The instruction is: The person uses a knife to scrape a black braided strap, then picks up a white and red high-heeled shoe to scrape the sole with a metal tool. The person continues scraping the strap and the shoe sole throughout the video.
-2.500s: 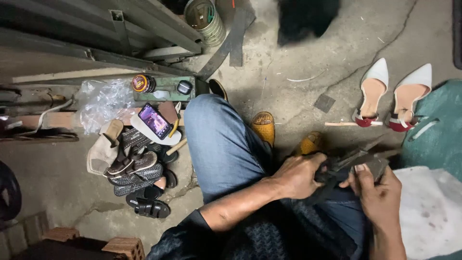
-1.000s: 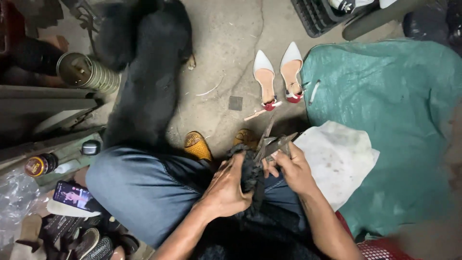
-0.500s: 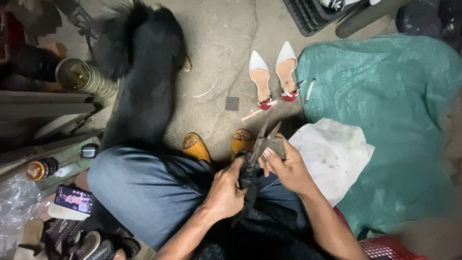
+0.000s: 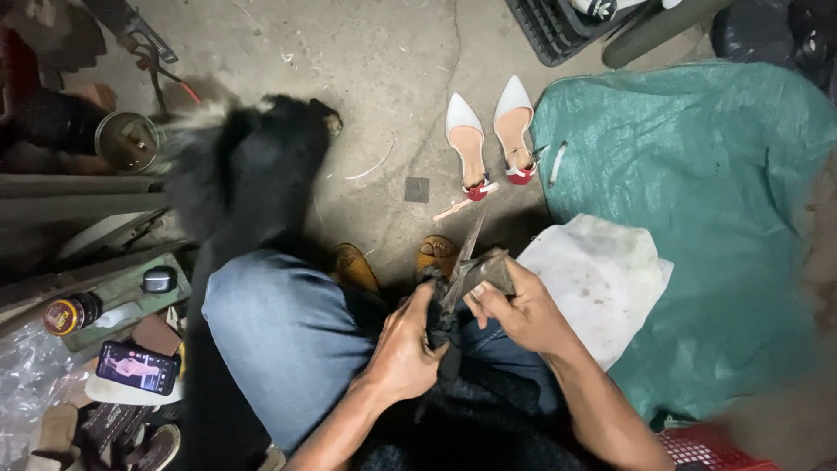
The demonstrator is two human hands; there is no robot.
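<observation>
Hands (image 4: 462,327) hide most of a dark shoe (image 4: 443,324); details unclear.

Both forearms come up from the lower edge of the view and meet over the lap, bare to the elbow. The left hand (image 4: 408,349) is curled tight, knuckles up, its grip closed with the thumb pressed toward the other hand. The right hand (image 4: 514,310) sits just beside it, touching it (fingertips pinched, wrist bent slightly inward). Blue-jeaned knees spread to either side beneath the hands, the left thigh raised.
</observation>
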